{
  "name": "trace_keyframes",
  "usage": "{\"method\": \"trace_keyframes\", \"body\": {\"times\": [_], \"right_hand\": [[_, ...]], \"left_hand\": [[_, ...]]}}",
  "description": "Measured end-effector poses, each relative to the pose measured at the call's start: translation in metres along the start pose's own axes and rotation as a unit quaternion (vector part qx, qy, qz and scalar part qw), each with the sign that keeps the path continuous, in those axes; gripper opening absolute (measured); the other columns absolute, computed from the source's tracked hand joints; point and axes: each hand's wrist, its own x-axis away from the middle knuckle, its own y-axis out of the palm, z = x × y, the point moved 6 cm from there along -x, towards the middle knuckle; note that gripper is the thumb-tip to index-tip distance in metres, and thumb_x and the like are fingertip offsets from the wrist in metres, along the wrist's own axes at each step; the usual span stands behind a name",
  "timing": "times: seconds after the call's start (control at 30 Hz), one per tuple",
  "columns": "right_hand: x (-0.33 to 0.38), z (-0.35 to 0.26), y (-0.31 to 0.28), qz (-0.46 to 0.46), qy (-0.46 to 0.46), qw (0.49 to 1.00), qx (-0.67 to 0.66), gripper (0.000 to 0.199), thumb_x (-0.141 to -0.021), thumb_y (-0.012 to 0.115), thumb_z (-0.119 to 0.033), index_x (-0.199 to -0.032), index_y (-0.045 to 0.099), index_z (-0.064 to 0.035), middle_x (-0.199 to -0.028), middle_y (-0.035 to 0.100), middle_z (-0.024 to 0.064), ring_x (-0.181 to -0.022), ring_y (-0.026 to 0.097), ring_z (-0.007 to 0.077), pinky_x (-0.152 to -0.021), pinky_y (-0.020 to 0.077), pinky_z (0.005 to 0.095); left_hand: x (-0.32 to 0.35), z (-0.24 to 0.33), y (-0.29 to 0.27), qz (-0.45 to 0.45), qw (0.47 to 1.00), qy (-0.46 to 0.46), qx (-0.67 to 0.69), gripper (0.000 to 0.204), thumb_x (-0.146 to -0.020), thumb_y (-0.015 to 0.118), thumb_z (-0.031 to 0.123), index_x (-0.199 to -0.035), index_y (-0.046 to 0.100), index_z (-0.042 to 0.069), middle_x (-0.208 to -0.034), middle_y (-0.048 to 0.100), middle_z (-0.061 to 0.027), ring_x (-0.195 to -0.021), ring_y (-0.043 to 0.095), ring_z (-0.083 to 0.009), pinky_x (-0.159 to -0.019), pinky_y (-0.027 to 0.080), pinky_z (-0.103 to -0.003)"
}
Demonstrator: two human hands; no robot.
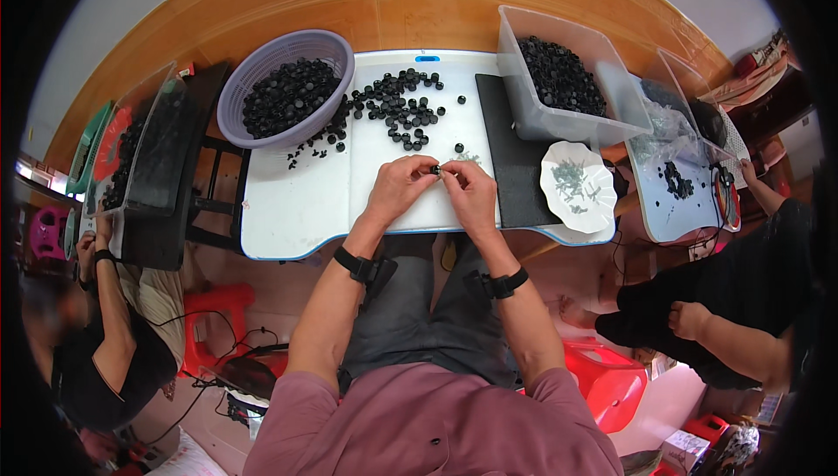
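Over the white table [297,205], a small round black cap [436,170] is pinched between the fingertips of both my hands. My left hand [400,186] grips it from the left, fingers closed. Thumb and fingers of my right hand [471,195] close on its other side; any smaller piece in them is too tiny to make out. Just beyond lies a loose spread of similar black caps [406,109], with a single cap [459,148] near my right hand. A few tiny pale greenish pieces [467,158] lie beside that one.
A purple basket [231,109] of black caps stands back left. Back right, a clear plastic bin [624,101] holds black parts on a black board [506,144]. A white scalloped plate [598,210] carries small greenish pieces. People sit at side tables left and right, near red stools [602,380].
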Motion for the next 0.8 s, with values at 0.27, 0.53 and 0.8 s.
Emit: {"method": "trace_keyframes", "body": {"times": [0.27,0.53,0.8], "right_hand": [[0.001,-0.005,0.001,-0.007,0.001,1.000,0.027,0.009,-0.089,0.074,-0.006,-0.096,0.074,-0.0006,-0.086,0.071,0.0097,-0.065,0.065,0.0168,-0.061,0.0513,0.0301],[0.000,-0.001,0.003,0.005,-0.013,1.000,0.017,0.010,-0.087,0.077,-0.005,-0.096,0.077,-0.0003,-0.082,0.073,0.0069,-0.065,0.062,0.0100,-0.061,0.0497,0.0264],[0.000,0.006,0.005,-0.027,0.021,0.999,-0.028,0.011,-0.090,0.075,-0.004,-0.100,0.077,-0.0003,-0.081,0.073,0.0050,-0.068,0.064,0.0081,-0.061,0.0506,0.0248]], "left_hand": [[0.003,0.003,0.000,0.005,0.999,0.032,-0.013,0.028,-0.086,0.079,0.008,-0.113,0.075,0.003,-0.094,0.076,-0.0112,-0.080,0.074,-0.0182,-0.073,0.060,-0.030],[0.002,0.006,-0.001,-0.003,0.998,0.055,-0.019,0.026,-0.087,0.078,0.008,-0.113,0.074,0.003,-0.095,0.076,-0.0122,-0.081,0.074,-0.0211,-0.074,0.060,-0.031],[0.003,-0.004,0.000,-0.004,1.000,0.011,0.005,0.028,-0.088,0.077,0.009,-0.115,0.073,0.003,-0.096,0.078,-0.0139,-0.086,0.077,-0.0217,-0.078,0.061,-0.031]]}}
